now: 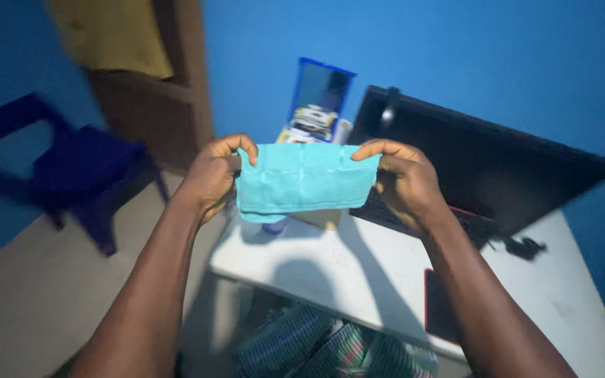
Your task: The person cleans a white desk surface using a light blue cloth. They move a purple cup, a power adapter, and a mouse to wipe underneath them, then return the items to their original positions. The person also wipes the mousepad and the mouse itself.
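Observation:
A small turquoise cloth (302, 180) is stretched flat between both hands, above the near left corner of a white table (358, 273). My left hand (211, 176) pinches the cloth's upper left corner. Its upper right corner is pinched by my right hand (404, 183). The cloth shows fold creases and hangs in the air, touching nothing else.
An open black laptop (484, 168) sits on the table behind my right hand, a dark cable (523, 246) beside it. A blue-framed mirror (320, 98) stands at the table's back. A dark phone-like slab (439, 308) lies near the front edge. A blue plastic chair (71, 168) stands left, striped fabric (316, 346) below.

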